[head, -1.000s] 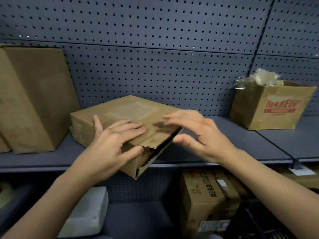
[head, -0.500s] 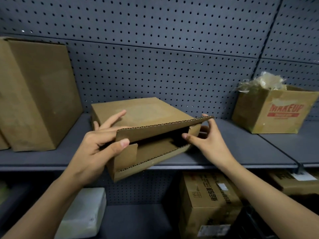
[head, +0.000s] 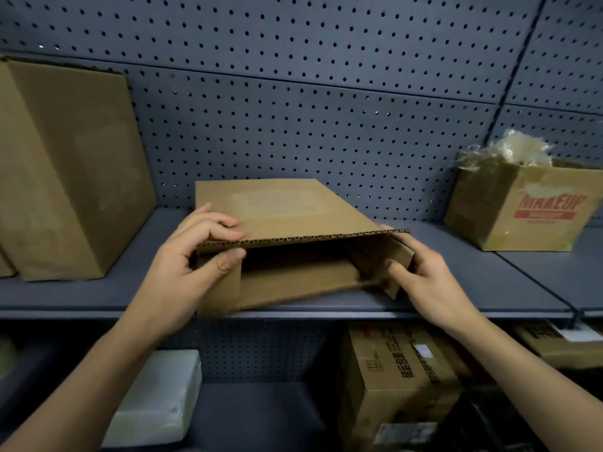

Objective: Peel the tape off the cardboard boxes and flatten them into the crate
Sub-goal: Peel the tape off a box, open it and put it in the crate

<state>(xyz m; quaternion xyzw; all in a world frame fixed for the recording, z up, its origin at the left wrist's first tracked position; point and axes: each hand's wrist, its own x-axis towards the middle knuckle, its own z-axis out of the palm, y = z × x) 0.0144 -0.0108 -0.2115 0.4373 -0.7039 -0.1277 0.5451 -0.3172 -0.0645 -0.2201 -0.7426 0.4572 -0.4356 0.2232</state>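
Observation:
A flat brown cardboard box [head: 280, 210] lies on the grey shelf [head: 473, 282] with its open end facing me; the top flap is raised and the inside looks empty. My left hand [head: 192, 259] grips the left front corner, fingers on the top flap and thumb on the left side flap. My right hand [head: 424, 275] holds the small right side flap, pinching it near the corner. No tape shows on this box. The crate is not in view.
A tall plain box [head: 65, 164] stands at the shelf's left. A box printed MAKEUP [head: 522, 203], stuffed with crumpled plastic, sits at the right. Below are a printed carton [head: 401, 380] and a white packet [head: 156, 396]. Pegboard backs the shelf.
The box has turned square to me and slid right along the shelf. Its front went from closed to wide open, and both hands shifted to the side flaps.

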